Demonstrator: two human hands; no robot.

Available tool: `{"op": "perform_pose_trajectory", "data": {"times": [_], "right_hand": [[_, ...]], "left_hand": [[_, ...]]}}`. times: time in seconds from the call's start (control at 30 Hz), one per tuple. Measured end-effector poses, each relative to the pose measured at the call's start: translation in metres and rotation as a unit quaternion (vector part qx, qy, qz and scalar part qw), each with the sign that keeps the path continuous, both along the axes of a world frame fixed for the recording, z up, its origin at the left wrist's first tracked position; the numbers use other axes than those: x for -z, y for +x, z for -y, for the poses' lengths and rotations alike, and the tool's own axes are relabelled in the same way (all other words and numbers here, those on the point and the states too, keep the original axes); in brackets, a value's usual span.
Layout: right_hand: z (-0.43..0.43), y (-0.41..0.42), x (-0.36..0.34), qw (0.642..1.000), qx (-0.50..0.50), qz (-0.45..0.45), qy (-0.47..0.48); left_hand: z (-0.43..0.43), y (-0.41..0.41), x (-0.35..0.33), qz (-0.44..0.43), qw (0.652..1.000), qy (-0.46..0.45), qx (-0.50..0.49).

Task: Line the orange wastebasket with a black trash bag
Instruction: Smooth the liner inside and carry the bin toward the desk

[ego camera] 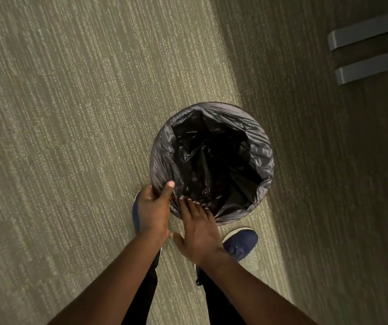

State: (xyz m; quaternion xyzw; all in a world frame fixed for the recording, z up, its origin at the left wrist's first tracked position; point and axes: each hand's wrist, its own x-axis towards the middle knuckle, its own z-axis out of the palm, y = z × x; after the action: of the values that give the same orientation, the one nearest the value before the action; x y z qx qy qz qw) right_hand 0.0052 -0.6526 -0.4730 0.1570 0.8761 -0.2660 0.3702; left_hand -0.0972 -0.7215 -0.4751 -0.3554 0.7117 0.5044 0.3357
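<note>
A black trash bag (211, 158) lies inside a round wastebasket on the carpet, its edge folded over the whole rim, so the basket's orange colour is hidden. My left hand (153, 207) grips the near-left part of the covered rim, thumb on top of the plastic. My right hand (197, 231) is flat with fingers apart, fingertips touching the bag at the near rim beside the left hand.
Striped beige carpet (71, 113) spreads all around. My two blue shoes (241, 242) stand just below the basket. Two grey metal furniture feet (371, 48) lie at the top right, in a shaded strip of floor.
</note>
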Motion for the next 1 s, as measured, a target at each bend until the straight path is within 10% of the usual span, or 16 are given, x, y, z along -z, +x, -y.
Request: {"op": "perform_pose_trajectory", "data": {"times": [0.57, 1.0], "right_hand": [[-0.032, -0.080, 0.016, 0.938, 0.226, 0.009, -0.261], [-0.147, -0.090, 0.122, 0.702, 0.666, 0.123, -0.220]], "left_hand": [[-0.009, -0.048, 0.014, -0.102, 0.992, 0.030, 0.064], [-0.007, -0.087, 0.023, -0.078, 0.988, 0.130, 0.031]]}}
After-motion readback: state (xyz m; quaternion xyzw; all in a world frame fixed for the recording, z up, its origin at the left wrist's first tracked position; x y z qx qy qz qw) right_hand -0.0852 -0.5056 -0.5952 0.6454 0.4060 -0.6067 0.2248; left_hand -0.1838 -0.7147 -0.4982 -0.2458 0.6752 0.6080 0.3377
